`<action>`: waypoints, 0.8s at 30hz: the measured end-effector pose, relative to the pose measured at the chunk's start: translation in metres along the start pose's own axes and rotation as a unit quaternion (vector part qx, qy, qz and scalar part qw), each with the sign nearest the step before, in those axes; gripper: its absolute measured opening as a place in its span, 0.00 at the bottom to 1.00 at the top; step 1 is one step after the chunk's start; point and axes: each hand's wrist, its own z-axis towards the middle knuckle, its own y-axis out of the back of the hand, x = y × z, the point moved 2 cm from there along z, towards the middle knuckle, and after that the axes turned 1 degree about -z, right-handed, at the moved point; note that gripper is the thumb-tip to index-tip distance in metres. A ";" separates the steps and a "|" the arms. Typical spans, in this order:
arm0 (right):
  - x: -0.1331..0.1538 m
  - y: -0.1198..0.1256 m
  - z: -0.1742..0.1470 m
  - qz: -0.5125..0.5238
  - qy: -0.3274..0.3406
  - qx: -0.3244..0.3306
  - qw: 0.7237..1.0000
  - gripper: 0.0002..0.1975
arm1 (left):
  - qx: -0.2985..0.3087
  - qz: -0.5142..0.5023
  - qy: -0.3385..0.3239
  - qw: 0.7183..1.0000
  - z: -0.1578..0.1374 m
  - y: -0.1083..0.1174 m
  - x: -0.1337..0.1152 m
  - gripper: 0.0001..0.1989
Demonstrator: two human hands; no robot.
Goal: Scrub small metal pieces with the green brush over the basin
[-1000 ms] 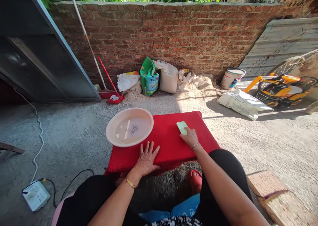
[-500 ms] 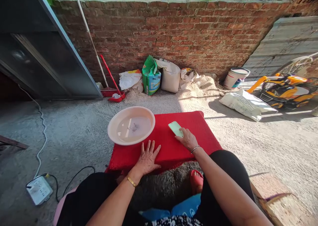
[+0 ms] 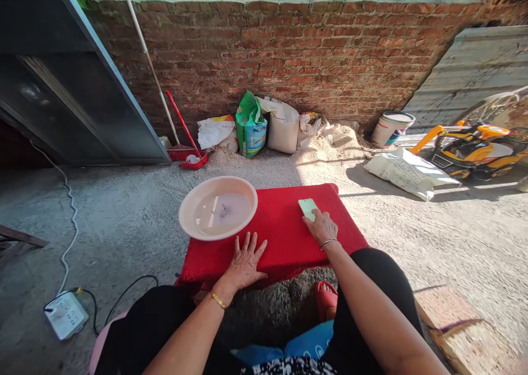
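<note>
We're facing a low, rectangular, red-cloth-covered table (image 3: pixel 280 246), w/ a wide, round, pale-pink plastic basin (image 3: pixel 186 224) filling the far-L corner, holding clear liquid & apparently jutting past the L edge. Our R hand (image 3: pixel 322 226) is curling partway closed, thumb & fingers gripping the near end of a thin, rectangular, pale-green phone (image 3: pixel 307 205). That phone is sitting over the table's R half, nr the far edge, w/ red showing btwn it & the R edge; we can't tell if it's touching the surface. Most open room is lying btwn phone & basin, plus a smaller patch along the near side btwn our hands. Our L hand (image 3: pixel 246 265) is resting palm-down at the near edge, fingers spread wide, holding nothing, fingertips stopping just short of the basin rim, so space there is running tight. Our R knee in black fabric (image 3: pixel 385 281) is crowding the near-R corner; past the far edge, rough grey concrete floor (image 3: pixel 274 171) is stretching toward the red-brick wall (image 3: pixel 289 50). Vs. approx half a sec ago, we're seeing phone & R hand sitting farther R, the basin gap widening; L hand & basin are staying put.
</note>
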 end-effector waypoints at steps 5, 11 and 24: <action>0.024 -0.014 -0.016 0.026 0.208 -0.016 0.978 0.22 | -0.001 -0.007 -0.004 1.000 0.001 -0.002 0.002 0.51; 0.036 -0.025 -0.027 -0.019 0.338 -0.002 0.941 0.22 | 0.001 0.003 0.001 1.000 0.000 0.002 -0.001 0.50; 0.016 -0.016 -0.007 0.017 0.124 -0.025 0.992 0.23 | 0.014 -0.003 0.006 1.000 0.000 0.004 -0.002 0.50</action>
